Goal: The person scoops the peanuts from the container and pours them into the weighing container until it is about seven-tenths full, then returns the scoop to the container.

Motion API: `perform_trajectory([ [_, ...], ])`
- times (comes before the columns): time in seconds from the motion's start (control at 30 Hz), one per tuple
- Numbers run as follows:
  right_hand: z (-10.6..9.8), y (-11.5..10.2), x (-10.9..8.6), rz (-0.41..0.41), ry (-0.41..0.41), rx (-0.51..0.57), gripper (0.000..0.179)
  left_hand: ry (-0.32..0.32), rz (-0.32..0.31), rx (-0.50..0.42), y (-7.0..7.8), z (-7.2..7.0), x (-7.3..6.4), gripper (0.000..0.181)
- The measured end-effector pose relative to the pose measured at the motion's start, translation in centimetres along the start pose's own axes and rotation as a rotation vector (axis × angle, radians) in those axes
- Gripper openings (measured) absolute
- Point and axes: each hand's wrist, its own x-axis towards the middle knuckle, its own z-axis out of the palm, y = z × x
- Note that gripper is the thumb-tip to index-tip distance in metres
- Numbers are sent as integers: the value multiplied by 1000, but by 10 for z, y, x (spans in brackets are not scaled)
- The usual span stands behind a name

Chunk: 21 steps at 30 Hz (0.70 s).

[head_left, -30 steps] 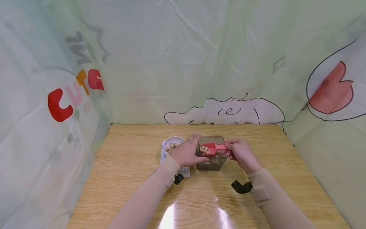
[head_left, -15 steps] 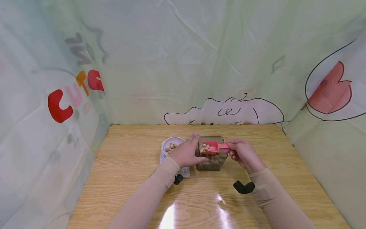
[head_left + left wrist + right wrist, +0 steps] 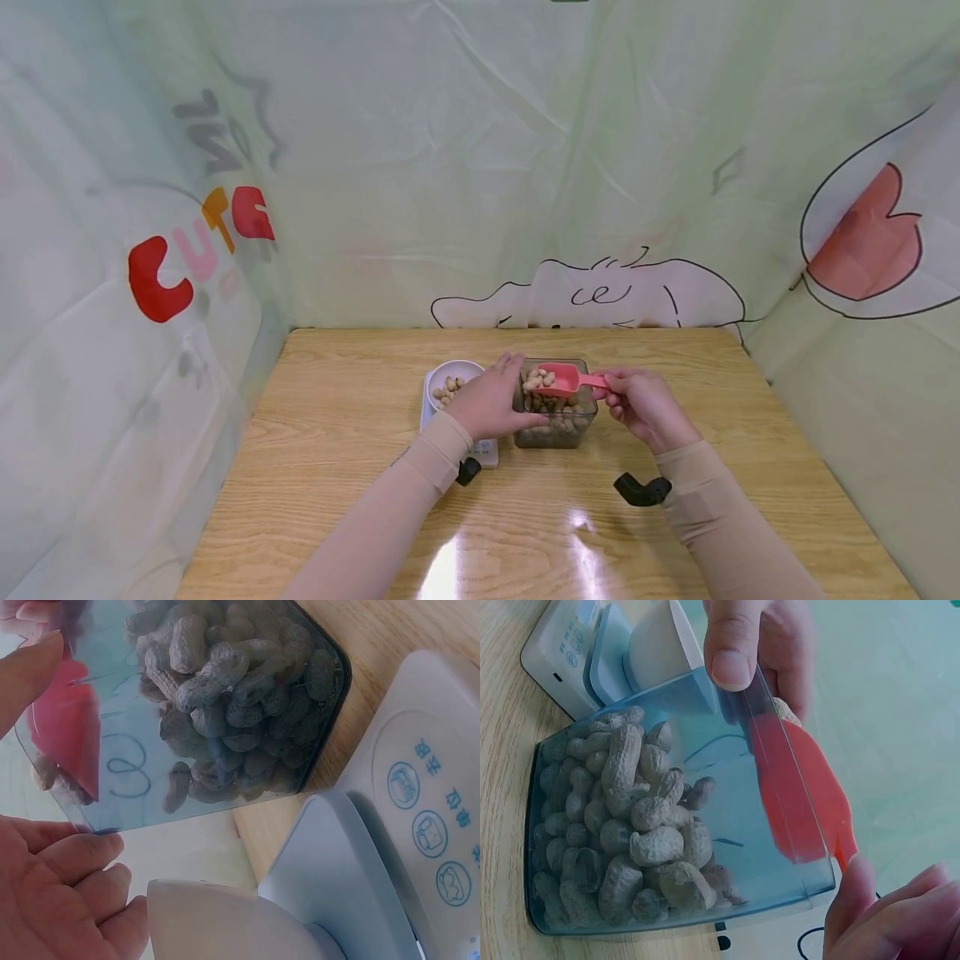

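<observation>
Wooden tabletop [image 3: 337, 500] lies nearest me. At left sits a pale scale [image 3: 491, 457], bearing a white bowl [image 3: 459, 367]. My left hand [image 3: 487, 404], thumb and fingers spread, grips the left side of a clear box [image 3: 526, 441] of peanuts [image 3: 566, 423]. At right, my right hand [image 3: 647, 408] pinches the handle of a pink scoop [image 3: 567, 377], loaded over the box. Far behind hangs a drawn-on curtain [image 3: 405, 208].

On the left hanging sheet [image 3: 90, 250], large coloured letters [image 3: 201, 268] spell CUTE; the grey characters [image 3: 206, 136] beyond them cannot be made out. On the scale [image 3: 409, 735], blue print reads 去皮 and 单位, each beside a circled icon; print beside a third circled icon runs out of view. Lettering on the left sleeve [image 3: 400, 456] is too small to read.
</observation>
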Motion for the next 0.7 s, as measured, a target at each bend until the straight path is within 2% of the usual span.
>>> perform_trajectory([
  [0.3, -9, 1, 2, 18, -32, 72, 37, -6, -2, 23, 0, 0, 1, 112],
  [0.7, -12, -10, -4, 5, -73, 59, 37, 12, 17, 88, 0, -2, 1, 111],
])
